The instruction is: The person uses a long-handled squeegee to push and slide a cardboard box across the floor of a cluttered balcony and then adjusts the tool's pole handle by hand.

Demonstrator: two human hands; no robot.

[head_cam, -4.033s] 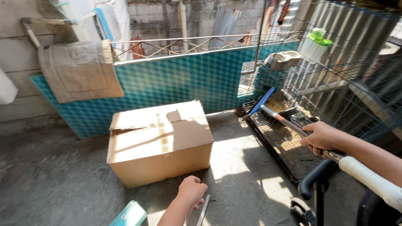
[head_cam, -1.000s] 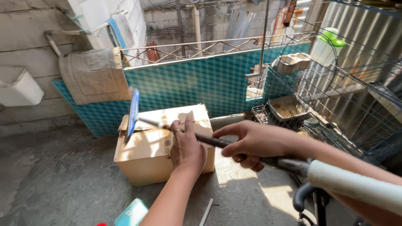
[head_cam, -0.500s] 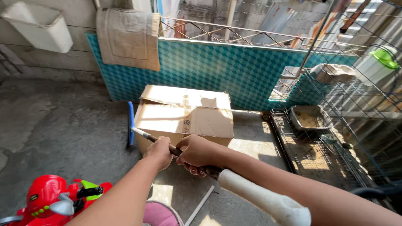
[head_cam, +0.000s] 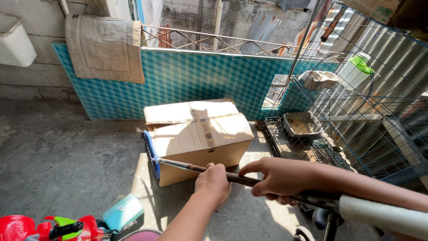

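Rough grey concrete floor (head_cam: pixel 58 151) fills the near ground of an outdoor yard, backed by a low panel (head_cam: pixel 196 82) patterned in teal cubes and a grey block wall behind it. Draped over the panel's left end hangs a beige cloth (head_cam: pixel 104 49), and a white plastic bin (head_cam: pixel 15 44) is fixed to the wall at the far left. Near the middle of the floor sits a cardboard box (head_cam: pixel 200 136), its top flaps shut and partly sunlit. A broom (head_cam: pixel 187 167) runs across the lower part of the view: its blue head (head_cam: pixel 151 154) rests on the floor against the box's left side, and its long dark handle slants back to the right, ending in a white section (head_cam: pixel 383 216) at the lower right edge. The left hand (head_cam: pixel 214 183) is closed in a fist around the handle just in front of the box. The right hand (head_cam: pixel 278 178) grips the handle a little further back, its forefinger stretched out along the shaft towards the left hand. To the right stands a wire cage (head_cam: pixel 352 111), with a shallow tray (head_cam: pixel 301 124) inside it and a white jug with a green lid (head_cam: pixel 355 69) up on its wires. At the lower left lie a red toy (head_cam: pixel 40 227) and a small teal case (head_cam: pixel 122 213).
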